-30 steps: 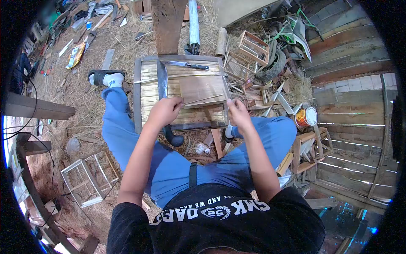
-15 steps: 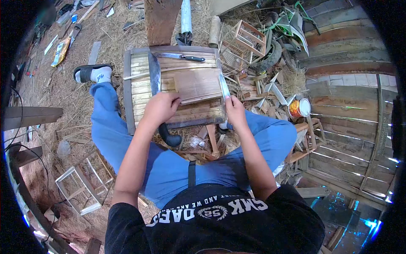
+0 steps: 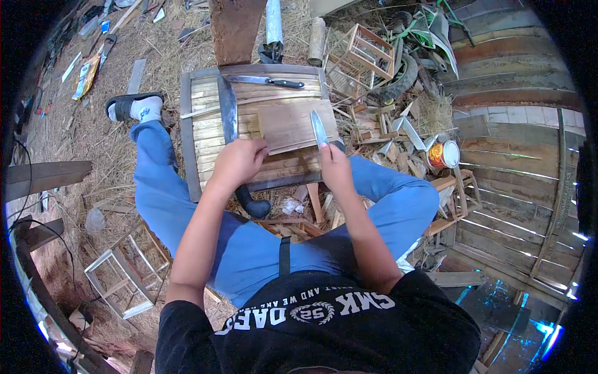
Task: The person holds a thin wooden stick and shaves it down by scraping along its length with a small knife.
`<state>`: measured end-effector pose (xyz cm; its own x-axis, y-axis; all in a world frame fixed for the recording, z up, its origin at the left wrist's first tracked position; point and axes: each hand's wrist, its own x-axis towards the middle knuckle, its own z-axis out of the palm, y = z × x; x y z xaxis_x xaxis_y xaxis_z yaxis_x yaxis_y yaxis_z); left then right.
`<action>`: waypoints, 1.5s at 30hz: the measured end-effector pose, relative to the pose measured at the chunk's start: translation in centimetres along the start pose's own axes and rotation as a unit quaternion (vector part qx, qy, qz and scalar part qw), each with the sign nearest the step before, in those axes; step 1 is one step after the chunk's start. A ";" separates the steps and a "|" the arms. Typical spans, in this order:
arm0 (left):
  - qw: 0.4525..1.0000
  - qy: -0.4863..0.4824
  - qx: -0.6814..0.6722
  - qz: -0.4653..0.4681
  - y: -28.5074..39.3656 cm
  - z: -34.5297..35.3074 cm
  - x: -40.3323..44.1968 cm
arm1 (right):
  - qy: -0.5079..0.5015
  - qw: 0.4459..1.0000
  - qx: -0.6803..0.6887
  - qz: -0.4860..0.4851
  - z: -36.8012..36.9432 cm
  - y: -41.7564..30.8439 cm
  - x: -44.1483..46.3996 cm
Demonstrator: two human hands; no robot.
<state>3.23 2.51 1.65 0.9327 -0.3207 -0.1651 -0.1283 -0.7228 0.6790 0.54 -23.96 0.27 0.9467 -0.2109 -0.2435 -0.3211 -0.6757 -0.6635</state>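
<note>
My right hand (image 3: pixel 336 164) is closed round a small knife (image 3: pixel 319 127), its blade pointing away from me over the right part of a flat wooden board (image 3: pixel 286 122). At the board's near left corner, my left hand (image 3: pixel 240 163) is pinched on a thin strip (image 3: pixel 291 147) that runs along the board's near edge. Both lie over a slatted wooden panel (image 3: pixel 208 134) with a dark frame. A large curved blade (image 3: pixel 228 109) with a black handle (image 3: pixel 251 204) lies left of the board, partly under my left wrist. Another black-handled knife (image 3: pixel 268 81) rests near the panel's far edge.
A thick wooden post (image 3: pixel 235 31) stands beyond the panel. To the right are wood scraps, a tire (image 3: pixel 402 80), a small wooden frame (image 3: pixel 372 51) and a paint can (image 3: pixel 443 154). Another frame (image 3: pixel 128 283) lies at the lower left. Plank walls (image 3: pixel 517 162) bound the right side.
The small knife has come into view in my right hand and moved left over the board. My left hand stays by the board's near left corner. The view has shifted slightly.
</note>
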 end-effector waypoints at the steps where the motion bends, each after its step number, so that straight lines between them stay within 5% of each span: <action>1: 1.000 -0.001 0.001 0.001 0.0 0.0 0.0 | 0.000 1.000 0.001 0.001 -0.4 0.5 0.6; 13: 0.999 0.042 -0.019 -0.011 0.7 0.6 0.1 | 0.039 0.999 0.018 0.008 1.2 0.2 1.2; 15: 0.998 0.022 -0.030 -0.048 1.2 0.4 0.4 | 0.054 0.993 0.081 0.067 1.2 0.8 1.3; 21: 0.983 -0.065 -0.125 -0.116 -0.1 0.4 1.4 | 0.064 0.998 0.015 -0.010 1.0 0.3 0.2; 23: 0.983 -0.070 -0.128 -0.116 -0.4 0.5 1.5 | -0.004 0.982 0.152 0.112 0.3 1.6 1.5; 25: 0.981 -0.077 -0.134 -0.116 -0.2 0.7 1.5 | 0.036 0.988 0.108 0.106 0.7 1.6 1.2; 27: 0.984 -0.064 -0.126 -0.106 0.0 0.5 1.4 | 0.103 0.992 0.053 -0.051 3.0 0.9 -0.5; 32: 0.982 -0.068 -0.146 -0.101 -0.6 0.8 1.3 | -0.001 0.994 0.100 0.049 1.5 2.5 0.7; 35: 0.982 -0.076 -0.143 -0.099 -0.4 0.8 1.5 | 0.062 0.986 0.110 0.112 1.3 2.8 1.1; 36: 0.982 -0.084 -0.137 -0.101 -0.5 0.7 1.6 | 0.092 0.990 0.108 -0.015 3.0 3.0 0.2; 39: 0.984 -0.079 -0.140 -0.080 -0.4 0.5 1.6 | 0.006 1.000 0.010 -0.003 4.3 0.6 -1.6; 42: 0.982 -0.073 -0.150 -0.090 0.5 -0.2 1.1 | -0.019 0.995 0.095 0.002 2.9 1.1 -0.6; 45: 0.979 -0.075 -0.169 -0.089 0.0 0.3 1.3 | 0.059 0.985 0.127 0.104 1.6 1.0 0.2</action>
<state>4.35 1.93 1.20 0.8671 -0.3125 -0.3880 0.1744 -0.5391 0.8240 0.40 -23.60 -1.59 0.8509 -0.4171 -0.3193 -0.4904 -0.4129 -0.7675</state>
